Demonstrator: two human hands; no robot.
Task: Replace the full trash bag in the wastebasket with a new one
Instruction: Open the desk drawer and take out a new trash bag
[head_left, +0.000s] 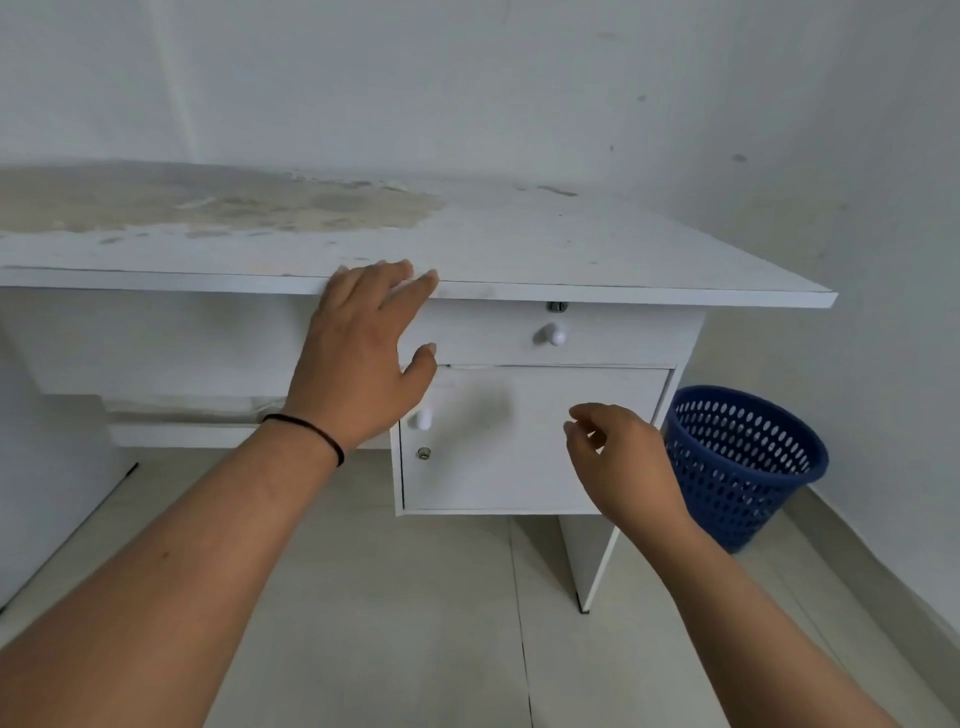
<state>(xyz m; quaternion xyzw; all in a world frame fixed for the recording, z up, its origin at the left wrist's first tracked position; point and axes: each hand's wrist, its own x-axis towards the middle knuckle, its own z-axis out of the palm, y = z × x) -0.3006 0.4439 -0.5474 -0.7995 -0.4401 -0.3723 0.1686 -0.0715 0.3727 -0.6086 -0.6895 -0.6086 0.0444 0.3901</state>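
White walls back a worn table (519, 244); right of the right grip (623, 457), which is loosely curled and empty, stands a light, stiff blue wastebasket (748, 467), best held at its rim; left grip (358, 353) is spread at the table edge.

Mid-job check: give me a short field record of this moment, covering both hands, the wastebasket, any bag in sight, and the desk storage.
left hand: open, fingers spread at the front edge of the white desk
right hand: loosely curled, holding nothing, in front of the cabinet door
wastebasket: blue, perforated, on the floor to the right of the desk; no liner visible
trash bag: none in view
drawer: closed, white knob, lock above
cabinet door: closed, knob and lock at its left side
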